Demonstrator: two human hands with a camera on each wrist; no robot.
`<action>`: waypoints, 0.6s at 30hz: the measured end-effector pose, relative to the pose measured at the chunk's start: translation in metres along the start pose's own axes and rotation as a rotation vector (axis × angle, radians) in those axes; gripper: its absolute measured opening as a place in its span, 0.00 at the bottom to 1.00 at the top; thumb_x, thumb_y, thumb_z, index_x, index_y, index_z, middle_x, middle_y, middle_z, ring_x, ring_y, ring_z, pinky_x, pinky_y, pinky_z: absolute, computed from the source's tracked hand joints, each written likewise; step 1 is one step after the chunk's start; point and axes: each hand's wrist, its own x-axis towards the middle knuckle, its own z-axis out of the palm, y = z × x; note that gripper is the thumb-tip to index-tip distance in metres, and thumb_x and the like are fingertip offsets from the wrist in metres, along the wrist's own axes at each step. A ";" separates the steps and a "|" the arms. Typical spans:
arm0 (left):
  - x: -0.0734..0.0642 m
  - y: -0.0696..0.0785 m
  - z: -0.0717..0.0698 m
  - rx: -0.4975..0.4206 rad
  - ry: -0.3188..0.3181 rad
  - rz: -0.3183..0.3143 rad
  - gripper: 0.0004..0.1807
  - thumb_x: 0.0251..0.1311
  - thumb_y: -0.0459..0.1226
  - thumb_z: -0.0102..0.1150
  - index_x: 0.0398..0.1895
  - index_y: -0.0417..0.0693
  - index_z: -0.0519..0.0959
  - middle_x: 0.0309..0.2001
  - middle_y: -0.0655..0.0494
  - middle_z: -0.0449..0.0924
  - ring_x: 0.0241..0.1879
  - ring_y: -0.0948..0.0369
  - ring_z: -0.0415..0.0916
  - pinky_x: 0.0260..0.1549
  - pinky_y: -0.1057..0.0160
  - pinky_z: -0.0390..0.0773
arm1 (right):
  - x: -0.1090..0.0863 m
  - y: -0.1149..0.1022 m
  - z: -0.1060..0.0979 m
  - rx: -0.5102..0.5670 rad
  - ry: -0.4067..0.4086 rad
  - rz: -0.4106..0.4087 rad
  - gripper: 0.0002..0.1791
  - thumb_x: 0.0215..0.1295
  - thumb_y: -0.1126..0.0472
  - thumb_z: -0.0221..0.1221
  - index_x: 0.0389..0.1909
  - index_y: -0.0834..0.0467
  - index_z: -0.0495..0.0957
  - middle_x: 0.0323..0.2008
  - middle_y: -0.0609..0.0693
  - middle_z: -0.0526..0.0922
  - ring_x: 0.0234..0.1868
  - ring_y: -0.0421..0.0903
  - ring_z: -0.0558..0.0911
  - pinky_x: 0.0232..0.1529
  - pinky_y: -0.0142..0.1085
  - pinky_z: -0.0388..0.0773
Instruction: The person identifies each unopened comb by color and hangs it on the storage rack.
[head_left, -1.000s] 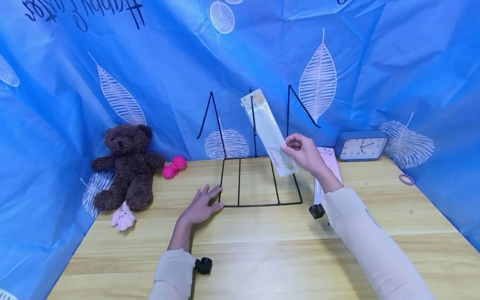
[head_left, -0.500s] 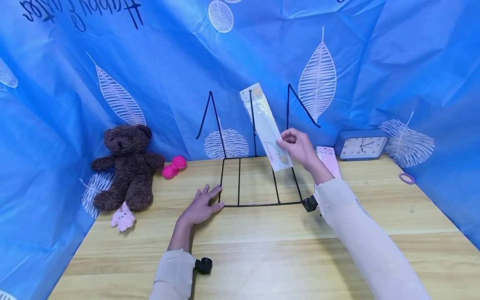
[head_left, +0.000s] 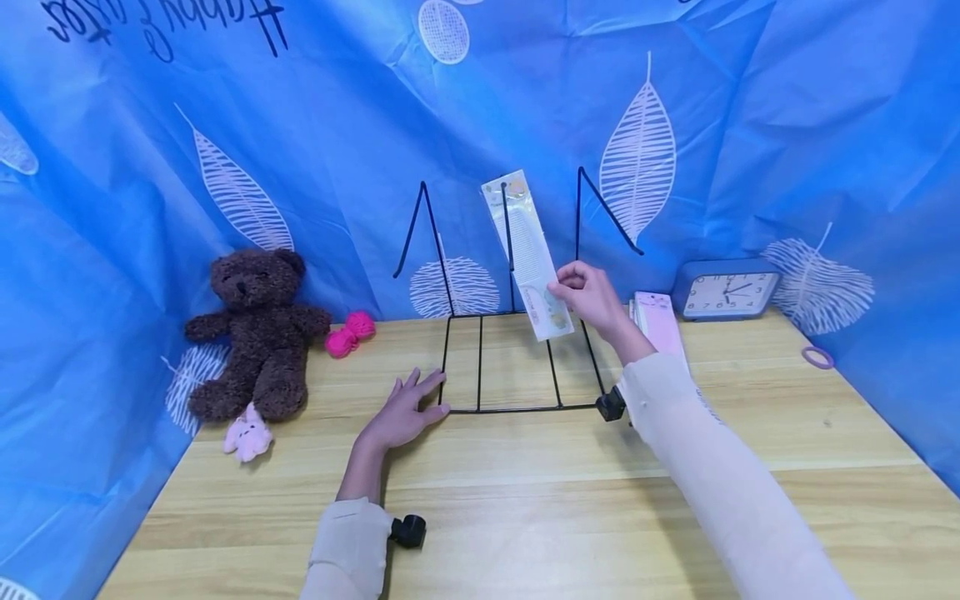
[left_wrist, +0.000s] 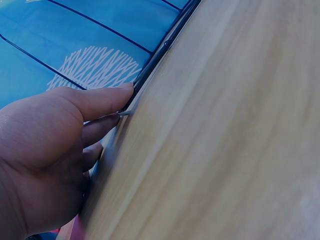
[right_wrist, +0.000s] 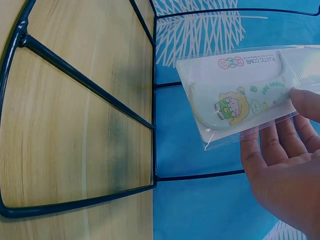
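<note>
A plastic comb in a clear packet (head_left: 534, 250) slants at the middle hook of a black wire rack (head_left: 517, 410). The hook's arm shows in front of the packet, whose top end is at the hook's upper bend. My right hand (head_left: 592, 302) pinches the packet's lower right edge between thumb and fingers. In the right wrist view, the packet (right_wrist: 235, 97) shows a cartoon figure and "plastic comb" lettering. My left hand (head_left: 401, 412) rests at the rack's front left corner with fingers spread. In the left wrist view, its thumb lies against the rack's wire (left_wrist: 145, 75).
A brown teddy bear (head_left: 258, 333), a small pink toy (head_left: 247, 433) and a bright pink bow (head_left: 350, 333) are at left. Pink packages (head_left: 658, 321) lie behind my right forearm, near a blue clock (head_left: 726, 290) and a purple ring (head_left: 817, 357). A blue curtain (head_left: 337, 167) hangs behind.
My right hand has moved a little left and up with the comb packet, which now leans less. My left hand has stayed on the rack corner.
</note>
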 end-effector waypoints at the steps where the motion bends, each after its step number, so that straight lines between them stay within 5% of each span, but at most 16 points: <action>1: 0.000 0.000 0.000 0.004 -0.001 0.000 0.34 0.73 0.42 0.58 0.78 0.44 0.61 0.79 0.48 0.54 0.80 0.46 0.30 0.75 0.45 0.26 | 0.000 0.000 0.001 0.007 -0.003 0.000 0.16 0.74 0.58 0.61 0.52 0.66 0.75 0.53 0.64 0.82 0.53 0.56 0.79 0.48 0.46 0.80; 6: 0.000 0.000 0.000 0.017 0.003 0.009 0.34 0.73 0.42 0.58 0.77 0.42 0.62 0.78 0.46 0.55 0.80 0.44 0.31 0.75 0.43 0.27 | 0.004 -0.001 0.005 0.058 -0.020 0.015 0.15 0.74 0.60 0.59 0.52 0.68 0.75 0.51 0.65 0.81 0.53 0.57 0.78 0.53 0.55 0.81; 18: 0.001 0.000 0.000 0.021 -0.001 0.001 0.34 0.73 0.43 0.58 0.78 0.44 0.61 0.79 0.49 0.54 0.80 0.46 0.31 0.75 0.44 0.27 | 0.009 -0.002 0.011 0.149 -0.051 0.056 0.12 0.76 0.64 0.56 0.51 0.70 0.73 0.51 0.65 0.77 0.58 0.63 0.76 0.60 0.56 0.77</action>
